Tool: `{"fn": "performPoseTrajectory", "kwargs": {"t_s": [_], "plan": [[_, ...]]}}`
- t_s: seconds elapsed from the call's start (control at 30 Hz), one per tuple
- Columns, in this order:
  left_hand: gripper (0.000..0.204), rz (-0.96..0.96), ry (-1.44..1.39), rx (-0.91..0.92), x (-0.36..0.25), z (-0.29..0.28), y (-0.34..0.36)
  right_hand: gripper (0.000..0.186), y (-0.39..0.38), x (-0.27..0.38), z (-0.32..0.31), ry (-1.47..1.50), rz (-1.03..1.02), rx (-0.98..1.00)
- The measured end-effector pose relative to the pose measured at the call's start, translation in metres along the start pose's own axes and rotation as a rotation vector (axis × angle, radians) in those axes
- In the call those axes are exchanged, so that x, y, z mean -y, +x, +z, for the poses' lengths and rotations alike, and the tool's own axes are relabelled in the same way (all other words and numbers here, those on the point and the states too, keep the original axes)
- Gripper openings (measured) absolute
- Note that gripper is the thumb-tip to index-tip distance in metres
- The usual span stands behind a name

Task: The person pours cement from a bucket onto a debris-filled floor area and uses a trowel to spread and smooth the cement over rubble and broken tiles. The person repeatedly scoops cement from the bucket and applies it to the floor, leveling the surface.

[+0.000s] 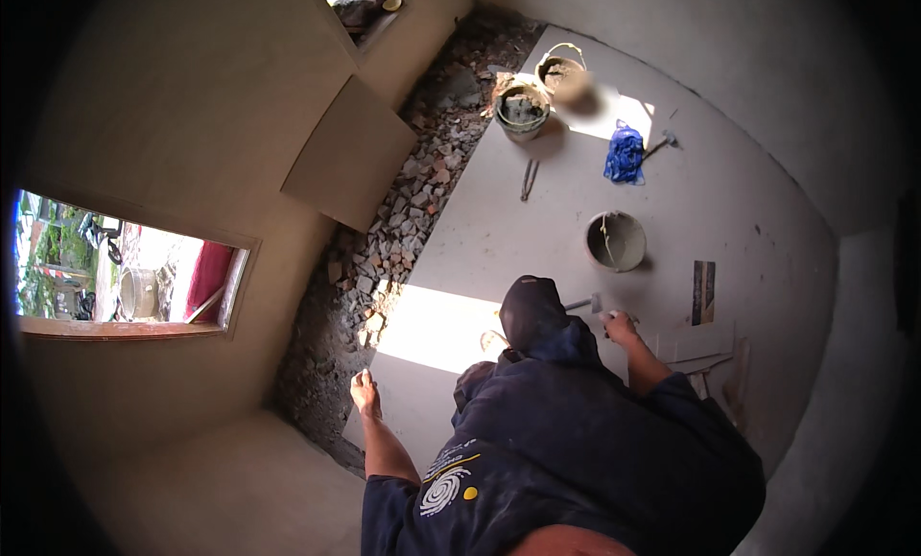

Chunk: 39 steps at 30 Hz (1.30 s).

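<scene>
My right hand [620,328] is low over the grey floor [480,239], fingers curled in a grip; what they hold is too small to make out. Just beside its fingertips is a hammer-like tool [596,304] with a grey block head and a dark handle that runs toward my bent knee [533,311]. My left hand [366,395] hangs at the left edge of the grey floor, near the rubble, with its fingers drawn together; whether anything is in them does not show. A grey bucket [616,241] with a thin handle stands ahead of my right hand.
Two more buckets [523,113] [561,71] stand farther off. Near them lie long-handled pincers [529,180], a blue plastic bag [625,156] and another hammer [664,141]. Broken stones [403,220] line the left wall. On the right are a dark strip [703,292] and pale strips [696,343].
</scene>
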<state>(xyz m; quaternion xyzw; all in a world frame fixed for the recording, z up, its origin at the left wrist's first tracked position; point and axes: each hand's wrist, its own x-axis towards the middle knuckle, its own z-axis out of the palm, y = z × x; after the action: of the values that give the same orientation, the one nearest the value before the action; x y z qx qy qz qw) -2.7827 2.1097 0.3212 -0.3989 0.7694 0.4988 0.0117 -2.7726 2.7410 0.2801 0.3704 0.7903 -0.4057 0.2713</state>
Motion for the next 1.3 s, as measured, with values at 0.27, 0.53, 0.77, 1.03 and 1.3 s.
{"fn": "performPoseTrajectory", "kwargs": {"t_s": [0.27,0.53,0.77,1.03,1.3], "plan": [[0.032,-0.18,0.076,0.345,0.023,0.118,-0.029,0.04,0.056,0.017,0.002,-0.132,0.329,0.117],[0.041,-0.544,-0.142,0.047,0.061,0.104,0.0,0.048,0.236,0.274,-0.084,-0.099,-0.164,-0.023],[0.038,-0.323,-0.127,-0.044,-0.087,0.204,0.006,0.047,0.279,0.448,-0.111,0.03,-0.561,0.043],[0.043,-0.357,-0.014,0.095,-0.148,0.235,0.031,0.047,0.273,0.322,-0.097,-0.272,-0.11,0.061],[0.041,-0.18,0.312,0.338,-0.115,0.21,0.079,0.035,0.269,0.267,-0.15,-0.173,0.227,0.063]]}}
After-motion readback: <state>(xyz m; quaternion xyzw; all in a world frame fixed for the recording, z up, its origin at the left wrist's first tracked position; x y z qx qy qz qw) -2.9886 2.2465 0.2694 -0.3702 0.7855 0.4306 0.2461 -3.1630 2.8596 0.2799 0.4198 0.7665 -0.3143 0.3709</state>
